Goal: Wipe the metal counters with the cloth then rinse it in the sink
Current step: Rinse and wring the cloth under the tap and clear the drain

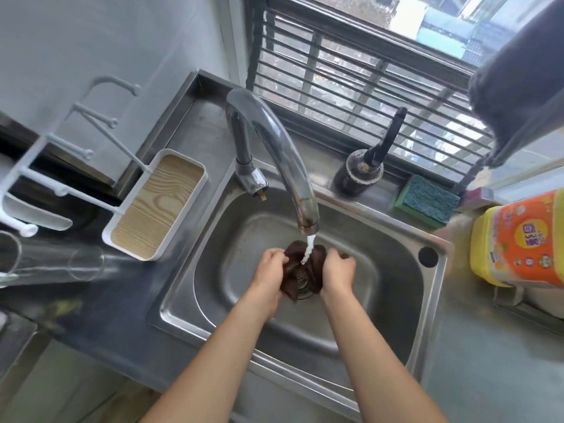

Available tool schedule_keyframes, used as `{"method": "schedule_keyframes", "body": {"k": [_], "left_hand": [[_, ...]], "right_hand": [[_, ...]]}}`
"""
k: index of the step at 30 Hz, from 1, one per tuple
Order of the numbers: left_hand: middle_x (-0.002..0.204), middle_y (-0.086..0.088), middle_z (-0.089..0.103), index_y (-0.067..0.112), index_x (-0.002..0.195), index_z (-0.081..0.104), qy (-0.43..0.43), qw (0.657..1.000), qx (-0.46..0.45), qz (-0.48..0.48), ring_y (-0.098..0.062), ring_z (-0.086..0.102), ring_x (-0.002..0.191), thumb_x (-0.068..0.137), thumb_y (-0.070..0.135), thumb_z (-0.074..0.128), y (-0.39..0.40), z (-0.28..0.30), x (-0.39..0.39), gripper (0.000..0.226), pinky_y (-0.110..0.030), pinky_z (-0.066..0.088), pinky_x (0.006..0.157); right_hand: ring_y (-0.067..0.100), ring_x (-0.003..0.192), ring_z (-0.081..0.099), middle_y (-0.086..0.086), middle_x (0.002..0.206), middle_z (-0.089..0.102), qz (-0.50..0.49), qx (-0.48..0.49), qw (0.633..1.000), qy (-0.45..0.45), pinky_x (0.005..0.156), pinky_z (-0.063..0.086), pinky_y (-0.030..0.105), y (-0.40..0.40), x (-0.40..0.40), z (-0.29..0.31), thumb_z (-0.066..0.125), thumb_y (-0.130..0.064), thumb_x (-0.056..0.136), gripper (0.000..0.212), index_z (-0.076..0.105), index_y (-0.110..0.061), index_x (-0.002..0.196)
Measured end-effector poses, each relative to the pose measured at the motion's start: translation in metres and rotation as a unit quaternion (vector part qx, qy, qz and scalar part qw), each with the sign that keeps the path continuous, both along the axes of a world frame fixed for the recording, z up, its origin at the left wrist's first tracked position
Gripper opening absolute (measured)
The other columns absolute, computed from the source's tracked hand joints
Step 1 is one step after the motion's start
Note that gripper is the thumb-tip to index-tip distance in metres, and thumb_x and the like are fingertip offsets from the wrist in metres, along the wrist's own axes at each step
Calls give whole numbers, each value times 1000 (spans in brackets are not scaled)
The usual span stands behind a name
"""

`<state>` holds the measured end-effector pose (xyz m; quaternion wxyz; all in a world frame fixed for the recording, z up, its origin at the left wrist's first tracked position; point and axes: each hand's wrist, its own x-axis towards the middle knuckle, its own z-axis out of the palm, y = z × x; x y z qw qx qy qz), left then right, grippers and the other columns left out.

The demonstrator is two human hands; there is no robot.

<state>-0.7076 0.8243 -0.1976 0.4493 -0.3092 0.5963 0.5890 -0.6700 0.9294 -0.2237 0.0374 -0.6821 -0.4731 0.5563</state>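
Both hands' grip [268,270] [337,271] — cloth [305,270] between (under tap)

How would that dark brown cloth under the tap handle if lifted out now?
The dark brown cloth probably hangs limp: it bunches and droops between both hands. With water running onto it, it is likely soaked, heavy and dripping.

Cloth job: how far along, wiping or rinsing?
Rinsing. Both the left hand and right hand grip the brown cloth over the sink drain, with water from the tap running onto it. The wiping seems over, though the counters cannot confirm it. Left: wring out, shut the tap.
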Motion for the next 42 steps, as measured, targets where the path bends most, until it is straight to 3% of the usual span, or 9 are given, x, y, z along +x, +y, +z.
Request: {"method": "schedule_keyframes", "body": {"k": [5,11,16,20,23,26,33,37,42], "left_hand": [[102,-12,76,19,109,75,-139,990,3,1,-32,70,96,72,63,66,-6,-6,-5,58,-55,55,87],[90,-19,68,7,87,67,-58,996,-6,61,-32,63,86,84,21,51,4,-3,8,21,-46,52,83],[124,-10,49,28,104,65,52,993,-93,-51,-29,52,106,83,22,44,3,-10,10,30,-46,47,100],[109,-22,65,10,121,54,-18,996,-5,84,-30,63,84,96,13,41,-5,-16,3,28,-39,54,68],[105,-17,67,10,117,53,31,997,-32,57,-25,64,85,94,11,45,-11,-16,3,25,-31,53,68],[94,-8,73,13,107,67,47,998,7,-41,-19,68,82,96,11,49,-8,-11,11,21,-26,55,70],[99,-5,77,12,106,74,26,951,-55,-302,-21,72,93,73,76,57,-19,-14,8,74,-33,56,88],[104,-15,74,7,116,70,-52,988,52,-137,-22,71,76,99,53,47,-18,-18,8,54,-27,54,62],[102,-14,69,12,103,64,-31,996,40,67,-25,67,86,97,46,49,-2,-28,16,37,-30,52,69]], "right_hand": [[16,105,68,0,109,74,295,46,936,184,95,52,28,-31,34,4,61,-16,78,35,68,-22,112],[31,94,70,20,109,74,-1,-297,931,213,81,53,41,-31,42,2,51,-45,101,41,75,-13,104],[27,78,64,14,86,71,-58,-159,969,180,66,51,32,-25,29,4,48,1,85,24,69,-10,91],[19,84,63,8,91,71,139,-88,967,194,68,52,30,-44,39,23,57,-19,68,36,71,-13,101],[24,89,65,11,91,71,105,-46,980,160,79,52,37,-28,42,9,64,-35,87,28,68,-11,101],[28,100,73,13,107,76,67,-220,964,134,93,57,42,-11,34,-1,66,-57,89,53,69,-11,116],[22,63,71,7,63,73,-13,-116,979,169,58,58,26,1,14,3,49,-11,105,25,67,-2,89],[25,88,68,12,93,74,36,-24,986,161,84,58,37,3,20,6,50,-9,92,20,67,-11,101],[12,118,61,-4,124,68,226,22,963,143,107,46,32,-64,31,16,55,-43,81,56,62,-19,131]]}}
